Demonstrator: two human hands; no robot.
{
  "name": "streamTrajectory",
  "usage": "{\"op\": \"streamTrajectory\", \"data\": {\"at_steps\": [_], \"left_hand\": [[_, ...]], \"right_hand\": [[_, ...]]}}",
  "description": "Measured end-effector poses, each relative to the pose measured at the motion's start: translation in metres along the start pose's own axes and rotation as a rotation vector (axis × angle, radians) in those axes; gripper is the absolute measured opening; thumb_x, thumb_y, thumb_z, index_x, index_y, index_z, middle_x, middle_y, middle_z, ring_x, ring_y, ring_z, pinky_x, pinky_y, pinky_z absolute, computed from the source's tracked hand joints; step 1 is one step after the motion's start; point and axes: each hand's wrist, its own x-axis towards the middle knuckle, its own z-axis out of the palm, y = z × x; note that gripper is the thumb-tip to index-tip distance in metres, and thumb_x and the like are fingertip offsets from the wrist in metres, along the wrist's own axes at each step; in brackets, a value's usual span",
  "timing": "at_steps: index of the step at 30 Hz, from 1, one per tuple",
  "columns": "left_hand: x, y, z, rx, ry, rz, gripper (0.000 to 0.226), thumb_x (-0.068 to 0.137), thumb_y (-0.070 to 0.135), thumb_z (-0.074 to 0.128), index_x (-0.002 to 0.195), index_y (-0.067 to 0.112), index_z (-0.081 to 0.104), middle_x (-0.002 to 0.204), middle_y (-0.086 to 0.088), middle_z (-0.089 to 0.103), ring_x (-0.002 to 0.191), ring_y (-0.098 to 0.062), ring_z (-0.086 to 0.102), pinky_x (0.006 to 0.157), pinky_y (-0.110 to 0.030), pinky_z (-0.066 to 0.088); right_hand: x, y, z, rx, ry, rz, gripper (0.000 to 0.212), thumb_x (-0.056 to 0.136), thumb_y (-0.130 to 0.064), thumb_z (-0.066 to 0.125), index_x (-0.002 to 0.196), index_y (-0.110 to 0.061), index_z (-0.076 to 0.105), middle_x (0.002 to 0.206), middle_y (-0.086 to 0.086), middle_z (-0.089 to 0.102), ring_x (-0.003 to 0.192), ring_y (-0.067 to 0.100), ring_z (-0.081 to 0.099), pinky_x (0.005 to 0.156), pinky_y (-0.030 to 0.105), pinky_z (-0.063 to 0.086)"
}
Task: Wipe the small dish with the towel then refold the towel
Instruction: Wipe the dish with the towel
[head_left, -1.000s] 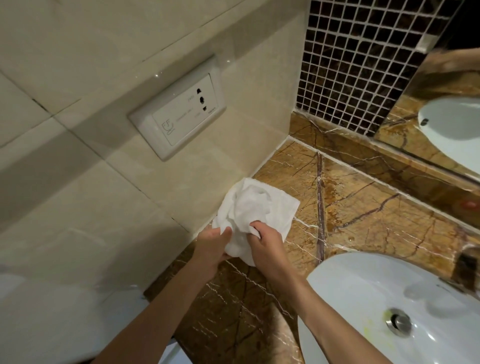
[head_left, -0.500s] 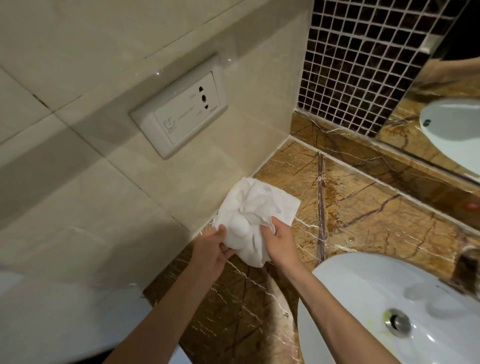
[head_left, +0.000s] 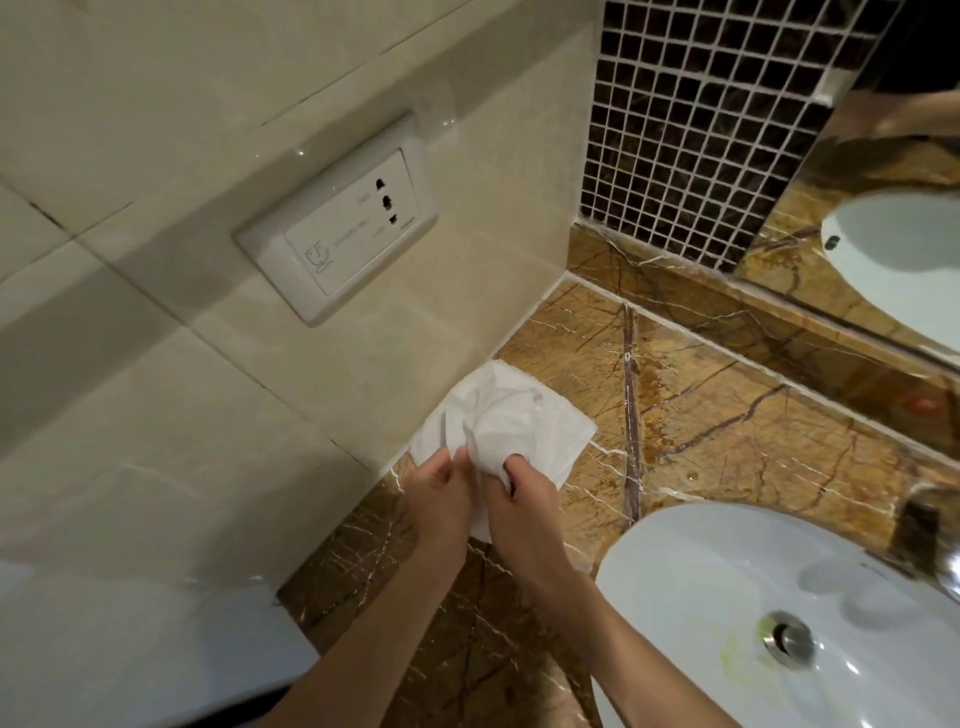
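A white towel (head_left: 511, 415) is bunched up over the brown marble counter (head_left: 727, 431), close to the beige tiled wall. My left hand (head_left: 439, 501) grips the towel's near left part. My right hand (head_left: 522, 499) pinches a fold of the cloth right beside it. The two hands almost touch. The small dish is hidden; I cannot tell whether it is inside the bunched cloth.
A white sink basin (head_left: 779, 623) with a metal drain (head_left: 789, 636) lies at the lower right. A wall socket plate (head_left: 343, 234) sits on the beige tiles. A dark mosaic strip (head_left: 691, 119) and a mirror (head_left: 893, 249) stand at the back right.
Both hands have kept working the bunched towel in the same spot. My right hand shifted its grip on the cloth, out to the right and back beside the left hand.
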Motion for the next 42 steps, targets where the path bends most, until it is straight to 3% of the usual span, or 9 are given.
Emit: {"op": "streamTrajectory", "data": {"at_steps": [3,8,12,15,19,29,36,39,42], "left_hand": [[0.000,-0.006,-0.002,0.200,-0.010,0.264,0.023,0.092,0.009,0.056,0.076,-0.003,0.068,0.057,-0.015,0.060,0.052,-0.012,0.047,0.054,-0.037,0.047],[0.000,-0.015,-0.014,0.305,-0.165,0.495,0.026,0.095,0.002,0.051,0.107,0.016,0.068,0.082,0.020,0.070,0.081,0.010,0.062,0.084,-0.030,0.054],[0.004,-0.035,-0.020,0.496,-0.236,0.668,0.038,0.086,-0.009,0.058,0.123,-0.003,0.058,0.123,-0.020,0.063,0.116,-0.033,0.060,0.092,-0.057,0.051],[0.007,-0.034,-0.019,0.440,-0.271,0.621,0.037,0.090,0.002,0.056,0.127,0.002,0.057,0.123,-0.017,0.065,0.114,-0.028,0.062,0.094,-0.046,0.053],[0.010,-0.016,-0.016,0.360,-0.271,0.535,0.030,0.095,0.021,0.051,0.125,0.019,0.056,0.094,0.004,0.068,0.084,-0.001,0.062,0.070,-0.010,0.053],[0.027,0.022,-0.003,0.218,-0.110,0.177,0.022,0.091,0.007,0.045,0.075,-0.001,0.057,0.065,-0.014,0.054,0.063,-0.028,0.051,0.060,-0.038,0.042],[0.029,0.013,-0.037,0.142,-0.267,0.061,0.025,0.092,0.019,0.046,0.088,0.007,0.067,0.082,-0.017,0.068,0.077,-0.030,0.065,0.069,-0.040,0.055],[0.031,0.009,-0.054,-0.272,-0.314,-0.153,0.025,0.094,0.008,0.050,0.086,0.011,0.074,0.092,-0.010,0.075,0.087,-0.026,0.071,0.072,-0.039,0.061],[0.028,0.005,-0.053,-0.426,-0.323,-0.266,0.020,0.093,0.007,0.051,0.106,0.003,0.065,0.104,-0.013,0.071,0.096,-0.028,0.069,0.073,-0.036,0.061]], "right_hand": [[0.008,-0.006,-0.005,0.041,0.010,0.044,0.034,0.088,-0.018,0.051,0.060,-0.025,0.034,0.051,-0.014,0.040,0.046,0.002,0.034,0.042,0.016,0.032],[0.025,-0.016,-0.014,0.075,0.000,0.035,0.036,0.086,-0.010,0.048,0.059,-0.027,0.031,0.046,-0.018,0.038,0.042,0.001,0.031,0.039,0.012,0.027],[0.040,-0.020,-0.013,0.058,-0.043,0.046,0.038,0.088,-0.014,0.045,0.061,-0.040,0.038,0.057,-0.020,0.037,0.054,-0.003,0.032,0.048,0.015,0.027],[0.047,-0.015,-0.012,0.070,-0.086,0.105,0.019,0.090,-0.016,0.044,0.086,-0.031,0.056,0.084,-0.020,0.045,0.077,0.004,0.047,0.065,0.022,0.040],[0.040,-0.003,-0.016,0.110,-0.131,0.176,0.022,0.089,-0.015,0.048,0.072,-0.027,0.040,0.070,-0.010,0.035,0.060,0.005,0.036,0.053,0.020,0.032],[0.042,-0.010,-0.008,0.147,-0.202,0.130,0.031,0.089,-0.009,0.049,0.066,-0.020,0.032,0.064,-0.007,0.032,0.047,-0.001,0.031,0.046,0.013,0.030],[0.057,-0.011,0.007,0.092,-0.199,0.245,0.033,0.094,-0.017,0.048,0.121,0.000,0.056,0.112,0.002,0.054,0.108,0.019,0.049,0.099,0.041,0.045],[0.054,-0.007,0.009,0.136,-0.162,0.241,0.014,0.094,-0.015,0.049,0.103,-0.009,0.057,0.097,-0.001,0.061,0.095,0.020,0.055,0.075,0.027,0.047],[0.045,-0.001,0.009,0.112,-0.157,0.270,0.022,0.093,-0.019,0.048,0.109,-0.010,0.061,0.112,0.003,0.062,0.097,0.019,0.059,0.077,0.028,0.051]]}}
